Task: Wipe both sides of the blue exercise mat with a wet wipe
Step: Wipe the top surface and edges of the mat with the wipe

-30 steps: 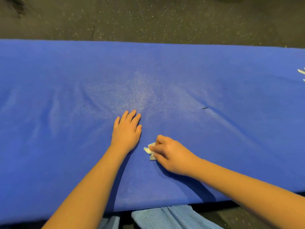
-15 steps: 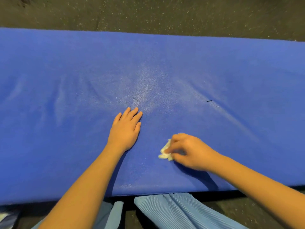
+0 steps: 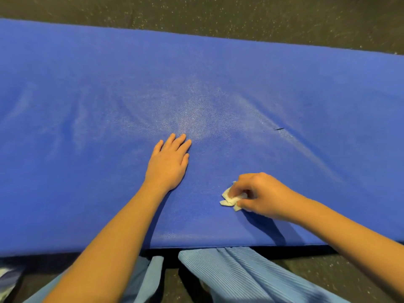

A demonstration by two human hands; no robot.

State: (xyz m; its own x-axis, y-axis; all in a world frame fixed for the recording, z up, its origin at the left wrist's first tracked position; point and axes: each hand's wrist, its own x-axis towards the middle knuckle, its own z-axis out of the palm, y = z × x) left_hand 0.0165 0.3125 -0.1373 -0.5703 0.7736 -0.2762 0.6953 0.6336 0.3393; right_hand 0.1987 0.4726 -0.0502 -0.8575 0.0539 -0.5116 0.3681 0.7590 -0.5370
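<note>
lying flat across the speckled floor [image 3: 218, 14], the blue exercise mat [image 3: 87, 88] is rippling softly, likely light and floppy. the left hand [image 3: 168, 165] is pressing it with straight fingers. the right hand [image 3: 262, 195] is pinching a crumpled wet wipe [image 3: 228, 199] near the mat's front edge; flipping probably needs an edge grip.

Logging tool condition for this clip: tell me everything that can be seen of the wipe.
The wipe is a small white piece, crumpled into an uneven wad with folded corners sticking out. It looks like thin, soft cloth or paper; whether it is damp cannot be told. It lies on the mat near the person's edge, to the right of the flat left hand and apart from it. The right hand pinches it with curled fingers and thumb, covering its right part, so only its left part shows.
</note>
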